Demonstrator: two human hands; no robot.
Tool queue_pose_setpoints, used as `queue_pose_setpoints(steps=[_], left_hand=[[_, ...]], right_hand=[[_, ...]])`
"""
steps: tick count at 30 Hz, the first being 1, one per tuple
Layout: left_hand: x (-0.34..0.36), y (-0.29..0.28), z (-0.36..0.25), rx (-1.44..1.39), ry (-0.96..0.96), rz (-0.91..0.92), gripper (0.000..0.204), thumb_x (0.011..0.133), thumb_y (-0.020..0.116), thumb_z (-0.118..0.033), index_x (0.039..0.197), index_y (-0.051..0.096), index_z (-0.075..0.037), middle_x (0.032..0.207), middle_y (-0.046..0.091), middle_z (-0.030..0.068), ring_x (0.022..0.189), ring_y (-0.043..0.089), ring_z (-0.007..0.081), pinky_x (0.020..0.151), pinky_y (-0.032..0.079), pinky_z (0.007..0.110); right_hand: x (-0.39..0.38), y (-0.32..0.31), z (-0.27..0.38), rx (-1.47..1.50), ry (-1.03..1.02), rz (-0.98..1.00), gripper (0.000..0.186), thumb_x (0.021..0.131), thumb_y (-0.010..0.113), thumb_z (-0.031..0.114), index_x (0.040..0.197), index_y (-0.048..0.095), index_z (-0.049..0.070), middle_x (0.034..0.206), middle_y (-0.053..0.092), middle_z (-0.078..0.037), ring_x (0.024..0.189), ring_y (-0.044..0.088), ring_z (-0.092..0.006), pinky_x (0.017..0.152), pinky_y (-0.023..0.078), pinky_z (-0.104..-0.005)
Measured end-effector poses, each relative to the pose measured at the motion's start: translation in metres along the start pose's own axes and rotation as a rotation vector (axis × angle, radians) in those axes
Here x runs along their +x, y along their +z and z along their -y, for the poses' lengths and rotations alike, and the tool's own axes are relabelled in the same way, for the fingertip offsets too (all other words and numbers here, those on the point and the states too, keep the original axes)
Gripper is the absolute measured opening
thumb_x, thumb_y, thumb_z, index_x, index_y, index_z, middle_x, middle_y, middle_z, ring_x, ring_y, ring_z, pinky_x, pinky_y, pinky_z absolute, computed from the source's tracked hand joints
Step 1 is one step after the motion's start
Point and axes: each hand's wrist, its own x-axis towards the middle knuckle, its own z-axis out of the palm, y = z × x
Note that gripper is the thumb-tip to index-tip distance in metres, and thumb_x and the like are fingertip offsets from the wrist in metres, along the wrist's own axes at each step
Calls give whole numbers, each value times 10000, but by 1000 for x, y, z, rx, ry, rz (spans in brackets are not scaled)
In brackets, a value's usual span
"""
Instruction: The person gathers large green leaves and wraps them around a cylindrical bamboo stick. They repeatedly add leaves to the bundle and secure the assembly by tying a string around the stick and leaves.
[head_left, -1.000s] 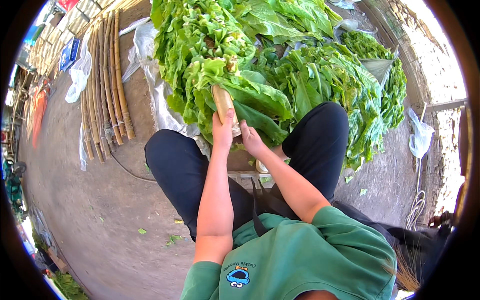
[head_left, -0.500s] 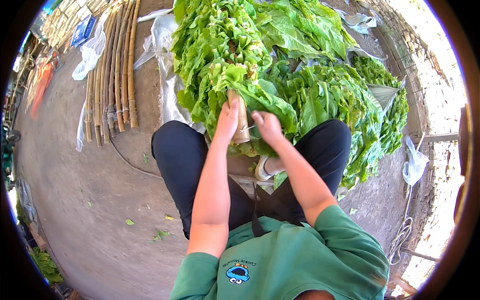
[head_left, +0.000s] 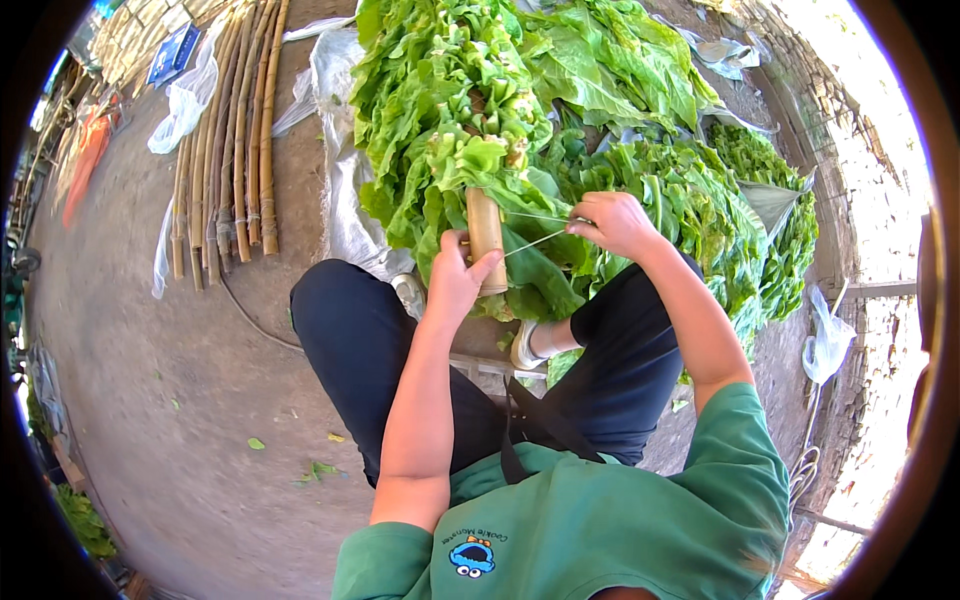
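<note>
From the head camera, looking down: the person sits on the bare earth ground with dark-trousered legs spread, and the work sits right between the knees. The left hand is closed around the thick tan bamboo pole, thumb and fingers wrapped about its near end, holding it steady. That pole runs away from the person and vanishes under a bunch of broad green tobacco-like leaves already hanging thick along it, so a good stretch looks strung. The right hand is pinched shut on a thin pale string, which runs taut in two strands from the fingers back to the pole just above the left thumb. My read: a tie is in mid-stroke, the string drawn out to the right and not yet cinched, with the near end of the pole bare. Plenty looks left to do, since a big loose heap of green leaves lies on the ground to the right of the pole, reaching toward the far right edge of the yard. A crumpled grey plastic sheet lies under the pile on the left, and a row of spare bamboo poles lies at the far left, well apart from both hands.
</note>
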Motion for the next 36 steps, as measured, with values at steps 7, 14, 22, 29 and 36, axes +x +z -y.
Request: queue_pose_setpoints(steps=[7, 14, 22, 29, 36], left_hand=[[14, 16, 6, -65, -27, 105, 554, 787, 686, -225, 1153, 391, 70, 942, 624, 199, 808, 632, 205, 707, 497, 301], [16, 35, -4, -276, 51, 205, 824, 723, 724, -130, 1343, 215, 57, 1157, 508, 184, 1015, 540, 225, 846, 453, 327], [14, 16, -31, 274, 84, 198, 687, 744, 694, -241, 1285, 376, 37, 949, 607, 205, 884, 607, 277, 801, 466, 324], [49, -16, -43, -31, -386, 414, 445, 914, 439, -421, 1042, 567, -14, 815, 596, 89, 704, 553, 153, 616, 476, 296], [77, -49, -26, 51, -151, 801, 541, 868, 582, -206, 1300, 367, 39, 1114, 584, 192, 993, 579, 204, 826, 459, 285]], right_hand=[[-15, -21, -6, 51, 179, -136, 332, 745, 663, 362, 723, 605, 36, 824, 519, -73, 734, 552, -262, 634, 432, -363], [-11, -40, 4, 43, 253, -254, 334, 743, 666, 359, 724, 608, 31, 811, 537, -59, 682, 560, -265, 608, 439, -366], [-4, -47, 58, 1530, 690, -76, 233, 882, 547, 194, 949, 586, -26, 780, 557, -31, 631, 481, -78, 532, 397, -203], [29, 34, 162, 2616, 582, -508, 134, 891, 524, 108, 997, 553, 30, 825, 572, -24, 676, 519, -94, 621, 468, -196], [55, 187, 170, 2596, 768, -550, 141, 871, 576, 143, 999, 536, 100, 869, 551, 1, 766, 503, -100, 732, 436, -244]])
